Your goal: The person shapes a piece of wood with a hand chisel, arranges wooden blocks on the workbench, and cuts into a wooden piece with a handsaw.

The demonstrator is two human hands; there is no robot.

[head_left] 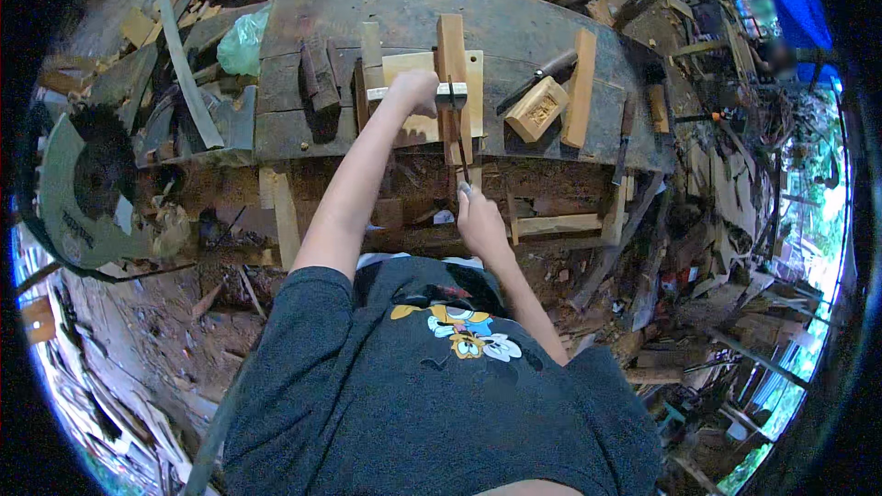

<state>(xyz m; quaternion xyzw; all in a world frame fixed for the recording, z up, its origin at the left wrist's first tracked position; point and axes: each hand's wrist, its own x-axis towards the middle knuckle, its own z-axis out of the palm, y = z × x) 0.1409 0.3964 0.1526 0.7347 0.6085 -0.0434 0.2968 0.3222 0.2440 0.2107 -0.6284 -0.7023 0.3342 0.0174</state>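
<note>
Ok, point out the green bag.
In the head view's upper left, the green bag sits by the left end of the bench, right of a grey strip.

I count one workbench [367, 2] and two hands: the left hand [415, 92] with one pale strip [376, 94], and the right hand [482, 220], by the near edge, with one thin dark tool [464, 172]. The flat boards [404, 64] are one. Toward the right edge are one carved block [538, 110] and one dark-handled tool [557, 64]. Beside the left edge is one green bag [242, 44].
</note>
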